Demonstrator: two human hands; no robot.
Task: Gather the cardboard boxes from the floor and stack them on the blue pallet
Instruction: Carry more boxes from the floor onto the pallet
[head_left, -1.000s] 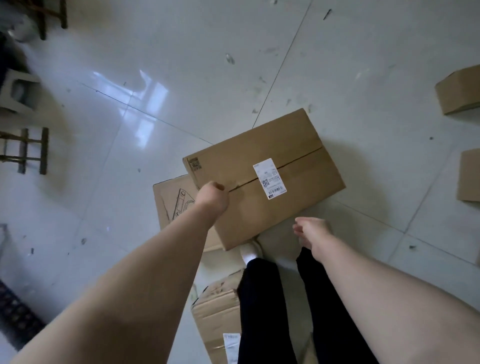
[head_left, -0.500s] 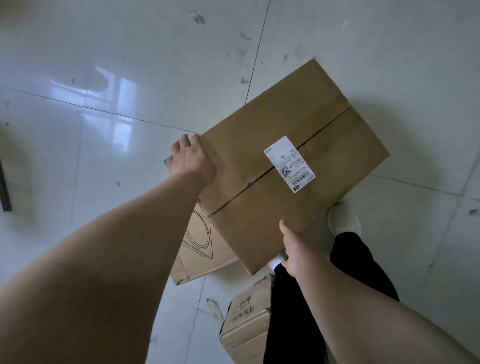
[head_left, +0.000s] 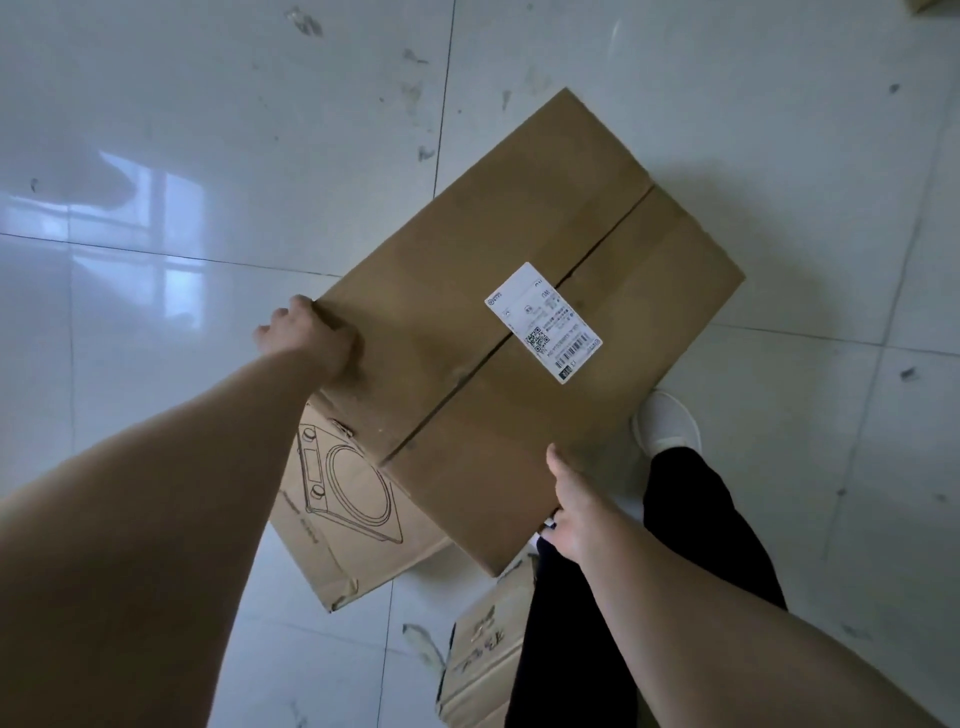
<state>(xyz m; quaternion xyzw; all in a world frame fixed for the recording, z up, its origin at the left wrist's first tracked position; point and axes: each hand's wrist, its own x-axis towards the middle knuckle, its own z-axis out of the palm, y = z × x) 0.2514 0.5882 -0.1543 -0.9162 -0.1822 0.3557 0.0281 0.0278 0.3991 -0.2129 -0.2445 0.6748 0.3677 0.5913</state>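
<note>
**Right hand joins the left on the labelled box**

Since a second ago the right hand (head_left: 571, 512) has come from hanging free beside the leg to the near edge of the labelled box (head_left: 441, 312). The box now fills more of the view than before, and its seam runs from 7 o'clock to 1 o'clock.

The left hand (head_left: 311, 338) grips the box's corner at 9 o'clock, with its fingers curled over the edge and out of sight down the side. The right hand pinches the edge at 5 o'clock. Its thumb lies on the top face and its fingers are tucked beneath, so both hands are closed on the cardboard.

A white shipping label (head_left: 543, 322) sits across the seam near the middle of the top.

The box hangs over the pale tiled floor (head_left: 208, 156) and throws a shadow toward 3 o'clock. Whether its underside touches anything cannot be told.

At 7 o'clock a printed box (head_left: 332, 499) with a line drawing of an appliance lies on the floor, partly covered by the held one. At 6 o'clock a third box (head_left: 483, 660) lies against dark trouser legs (head_left: 571, 623). A white shoe (head_left: 667, 423) shows at 4 o'clock, just past the held box's edge.
</note>
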